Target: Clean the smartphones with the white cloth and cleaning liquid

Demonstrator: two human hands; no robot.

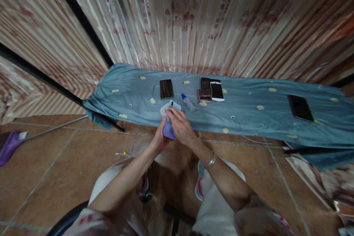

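Phone (174, 105), light blue, is held at the table edge with a purple cloth (168, 131) under it and a white wipe (165, 110) at its far-left corner. Left hand (159, 138) is curled closed under the cloth and phone, supporting from below; right hand (180, 125) is laid over the top, fingers bent and pressed on the phone, so it's gripped btwn both hands.

Head view: judged step is wiping the phone. Best done w/ the left hand kept steady as a base, light strokes made by the right hand, and the phone kept over the table in case of a slip.

Just beyond the hands a small glue-type bottle (189, 102) is lying; a dark phone (166, 88) sits beyond-left, a white phone (217, 91) beyond-right, a black phone (300, 107) far right. Table (249, 118) is covered w/ a teal cloth; striped curtain (193, 18) hangs behind; brown tiled floor (55, 162) lies below.
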